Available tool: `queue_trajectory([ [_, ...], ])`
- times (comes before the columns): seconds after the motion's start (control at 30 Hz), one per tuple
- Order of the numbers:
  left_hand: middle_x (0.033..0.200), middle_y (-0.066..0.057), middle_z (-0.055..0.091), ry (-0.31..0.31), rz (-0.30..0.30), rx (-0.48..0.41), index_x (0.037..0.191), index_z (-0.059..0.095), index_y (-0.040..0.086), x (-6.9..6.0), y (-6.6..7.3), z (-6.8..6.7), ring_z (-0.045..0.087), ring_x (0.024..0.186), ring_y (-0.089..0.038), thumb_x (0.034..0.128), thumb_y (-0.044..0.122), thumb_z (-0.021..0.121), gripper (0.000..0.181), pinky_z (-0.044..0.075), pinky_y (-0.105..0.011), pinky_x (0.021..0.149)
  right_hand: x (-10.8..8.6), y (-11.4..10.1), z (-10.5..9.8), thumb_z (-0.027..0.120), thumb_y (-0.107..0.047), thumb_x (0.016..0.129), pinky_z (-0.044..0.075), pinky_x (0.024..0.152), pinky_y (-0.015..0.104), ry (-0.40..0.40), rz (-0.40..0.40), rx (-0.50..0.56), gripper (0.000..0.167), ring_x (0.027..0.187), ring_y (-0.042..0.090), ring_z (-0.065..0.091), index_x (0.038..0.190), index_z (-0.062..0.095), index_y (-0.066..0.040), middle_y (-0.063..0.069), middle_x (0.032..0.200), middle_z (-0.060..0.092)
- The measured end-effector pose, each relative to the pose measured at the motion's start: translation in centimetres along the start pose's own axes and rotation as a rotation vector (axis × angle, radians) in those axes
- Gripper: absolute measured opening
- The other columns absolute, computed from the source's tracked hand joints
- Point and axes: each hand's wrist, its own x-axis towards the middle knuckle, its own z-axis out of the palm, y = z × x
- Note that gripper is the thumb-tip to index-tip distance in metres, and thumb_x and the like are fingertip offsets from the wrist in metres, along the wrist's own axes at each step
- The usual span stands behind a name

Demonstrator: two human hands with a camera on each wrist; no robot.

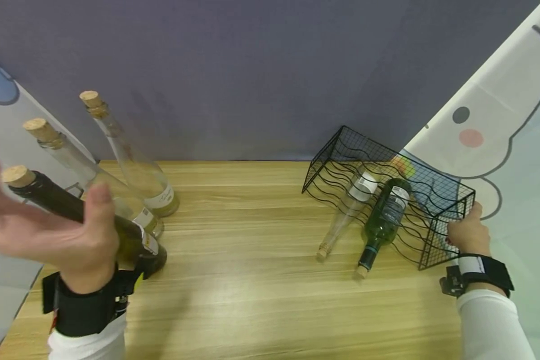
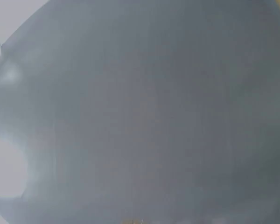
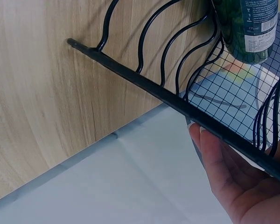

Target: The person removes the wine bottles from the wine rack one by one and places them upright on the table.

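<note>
My left hand (image 1: 67,235) is raised at the left with fingers stretched out and thumb up, holding nothing visible. Behind it, partly hidden, stands a dark corked wine bottle (image 1: 130,242). Two clear corked bottles (image 1: 137,172) stand farther back, close to the dark one. At the right, my right hand (image 1: 470,232) grips the end of a black wire wine rack (image 3: 172,99); the right wrist view has its fingers (image 3: 212,149) at the end bar. On the rack lie a green wine bottle (image 1: 381,222) and a slim clear bottle (image 1: 344,215), necks toward me.
The wooden table (image 1: 252,260) spreads between the standing bottles and the rack. A grey panel (image 1: 234,80) rises at the back, and printed white sheets (image 1: 486,110) hang at both sides. The left wrist view is nearly all blurred grey surface.
</note>
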Motion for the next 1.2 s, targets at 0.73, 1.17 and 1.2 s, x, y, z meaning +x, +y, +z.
queue_trajectory([
  [0.73,0.134,-0.013,0.05,-1.329,-0.614,0.161,0.135,0.044,0.001,-23.6,4.7,10.6,0.052,0.121,-0.026,0.0873,0.017,0.066,0.055,0.047,-0.038,0.103,0.3,0.5,-0.5,0.036,-0.013,0.097,0.046,0.061,0.051,0.019,0.003,-0.019,0.081,0.083,0.057,0.056,0.149,-0.023,0.003,0.044,0.087,0.055],
  [1.17,0.122,-0.01,0.053,-1.524,-0.557,0.45,0.133,0.046,0.004,-29.4,4.9,11.9,0.055,0.107,-0.023,0.0832,0.051,0.073,0.074,0.051,-0.031,0.088,0.5,0.3,-0.3,0.039,-0.011,0.097,0.047,0.058,0.049,0.009,0.004,0.014,0.083,0.056,0.036,0.063,0.149,-0.025,0.001,0.031,0.068,0.06],
  [1.2,0.124,-0.011,0.053,-1.54,-0.551,0.476,0.135,0.045,0.003,-29.8,4.9,11.9,0.056,0.109,-0.024,0.0815,0.056,0.073,0.08,0.052,-0.032,0.088,0.5,0.3,-0.3,0.038,-0.01,0.097,0.047,0.056,0.047,0.005,0.001,0.018,0.083,0.052,0.032,0.063,0.149,-0.025,0.001,0.029,0.066,0.061],
])
